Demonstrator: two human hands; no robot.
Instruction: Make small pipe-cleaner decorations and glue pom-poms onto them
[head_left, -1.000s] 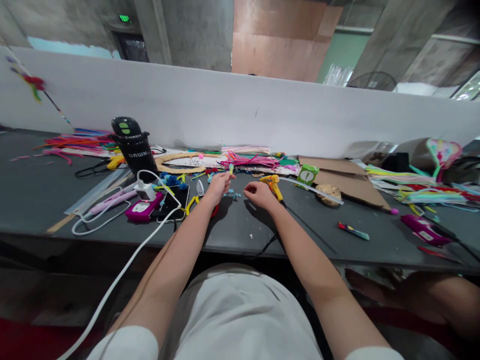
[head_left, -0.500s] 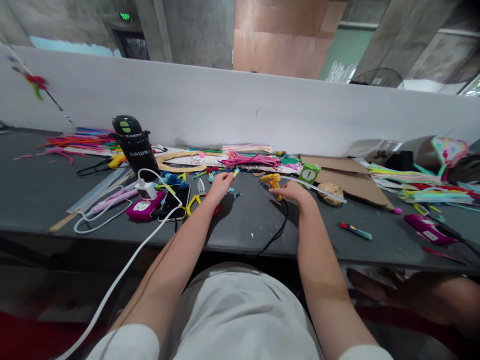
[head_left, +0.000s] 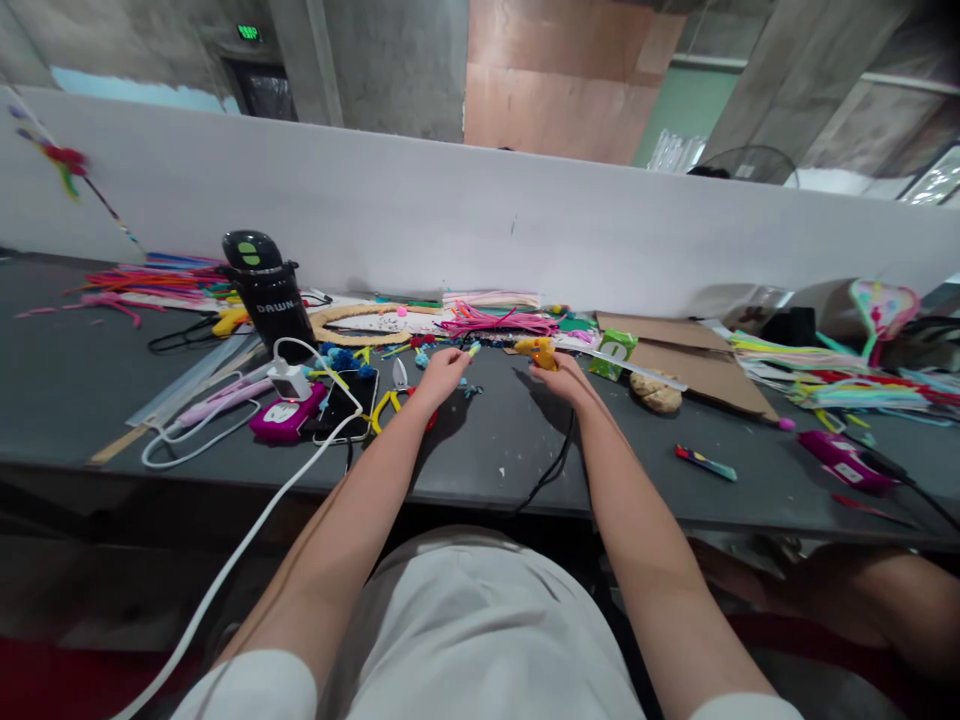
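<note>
My left hand (head_left: 444, 376) is pinched on a small yellow-green piece (head_left: 474, 349), fuzzy-looking and too small to name surely. In my right hand (head_left: 561, 378) is a yellow hot glue gun (head_left: 535, 351), its nozzle pointing left toward the piece but apart from it. A long clear glue stick (head_left: 637, 370) sticks out of its back to the right, and a black cord (head_left: 555, 465) hangs from it. Blue fuzzy scraps (head_left: 471, 389) lie on the table just right of my left hand. Yellow-handled pliers (head_left: 390, 400) lie partly behind my left forearm.
A black bottle (head_left: 274, 305), a phone (head_left: 346, 412) and a purple power strip (head_left: 289, 415) stand at left. Pink pipe cleaners (head_left: 499, 320) lie at the back. To the right are a green box (head_left: 613, 354), cardboard (head_left: 697, 372), a round cookie-like thing (head_left: 656, 391) and a utility knife (head_left: 705, 462).
My right hand has lifted the glue gun and turned it, gripping the handle more fully, with the glue stick swinging along. My left hand has stayed almost in place with the small piece.
</note>
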